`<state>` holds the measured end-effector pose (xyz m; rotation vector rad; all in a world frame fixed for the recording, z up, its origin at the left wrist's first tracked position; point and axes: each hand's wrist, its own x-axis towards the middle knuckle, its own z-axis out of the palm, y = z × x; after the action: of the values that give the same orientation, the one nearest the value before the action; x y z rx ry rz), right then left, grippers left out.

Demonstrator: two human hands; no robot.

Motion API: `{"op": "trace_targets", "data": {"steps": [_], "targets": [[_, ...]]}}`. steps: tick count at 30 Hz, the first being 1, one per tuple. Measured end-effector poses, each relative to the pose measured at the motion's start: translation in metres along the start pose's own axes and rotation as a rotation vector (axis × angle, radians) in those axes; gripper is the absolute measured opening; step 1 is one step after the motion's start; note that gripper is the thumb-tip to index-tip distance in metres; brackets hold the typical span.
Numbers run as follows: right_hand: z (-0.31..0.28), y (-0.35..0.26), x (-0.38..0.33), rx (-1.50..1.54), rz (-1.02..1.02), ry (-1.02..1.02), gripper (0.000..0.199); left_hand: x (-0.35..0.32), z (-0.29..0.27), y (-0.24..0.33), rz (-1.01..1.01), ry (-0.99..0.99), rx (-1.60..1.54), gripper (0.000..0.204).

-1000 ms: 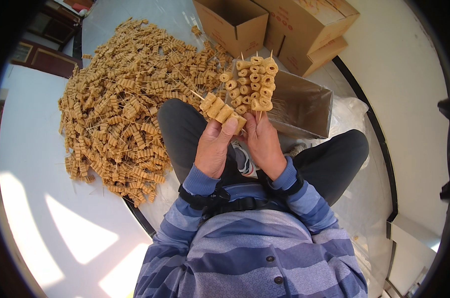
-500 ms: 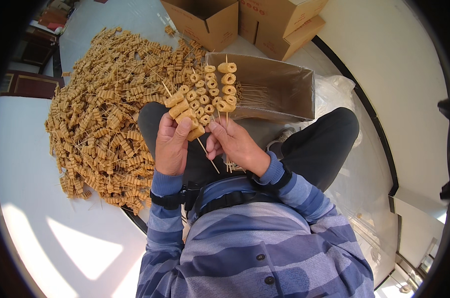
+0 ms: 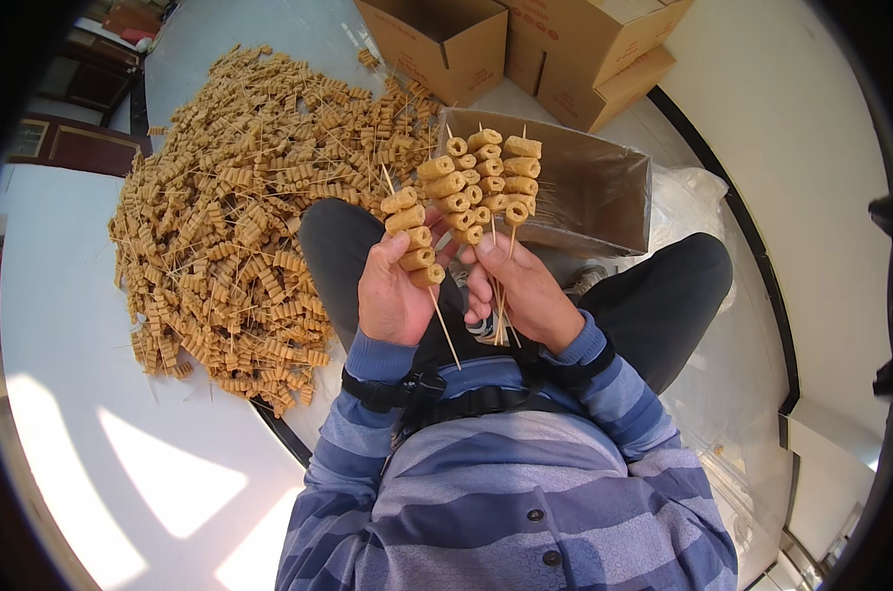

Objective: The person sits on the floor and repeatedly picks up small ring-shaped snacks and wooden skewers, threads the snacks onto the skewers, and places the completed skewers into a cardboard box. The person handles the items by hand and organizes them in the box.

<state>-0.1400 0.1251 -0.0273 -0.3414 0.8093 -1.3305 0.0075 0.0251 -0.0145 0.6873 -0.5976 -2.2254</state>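
Observation:
In my left hand [image 3: 391,294] is a single skewer [image 3: 415,242] threaded with golden-brown hollow rolls, its bare stick pointing down toward my lap. My right hand [image 3: 530,295] is closed around the sticks of a bunch of skewers [image 3: 488,177], whose rolls fan out above the fingers. The two hands are close together, with the single skewer just left of the bunch. Behind the bunch stands an open cardboard box [image 3: 594,187] with a plastic lining; part of its inside is hidden by the skewers.
A large heap of skewers [image 3: 230,217] covers the floor to my left. Other cardboard boxes [image 3: 446,59] stand at the back. Clear plastic sheeting [image 3: 693,207] lies right of the lined box, along the wall. My bent legs [image 3: 663,281] flank the working space.
The single skewer in my left hand has come away from the bunch and stands more upright. The bunch in my right hand has turned. The whole view has shifted slightly.

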Motion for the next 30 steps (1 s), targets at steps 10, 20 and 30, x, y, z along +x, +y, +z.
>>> {"op": "trace_targets", "data": {"steps": [10, 20, 30], "targets": [[0.013, 0.010, -0.003, -0.041, 0.000, 0.070, 0.037, -0.004, 0.012, 0.000, 0.076, -0.046, 0.012, 0.043], [-0.007, -0.003, -0.009, -0.131, -0.113, 0.294, 0.028, -0.036, -0.077, 0.115, 0.529, 0.345, 0.257, 0.026], [-0.005, 0.005, 0.002, -0.320, 0.040, 0.325, 0.028, -0.152, -0.344, -0.025, -0.261, 0.980, -0.075, 0.020]]}}
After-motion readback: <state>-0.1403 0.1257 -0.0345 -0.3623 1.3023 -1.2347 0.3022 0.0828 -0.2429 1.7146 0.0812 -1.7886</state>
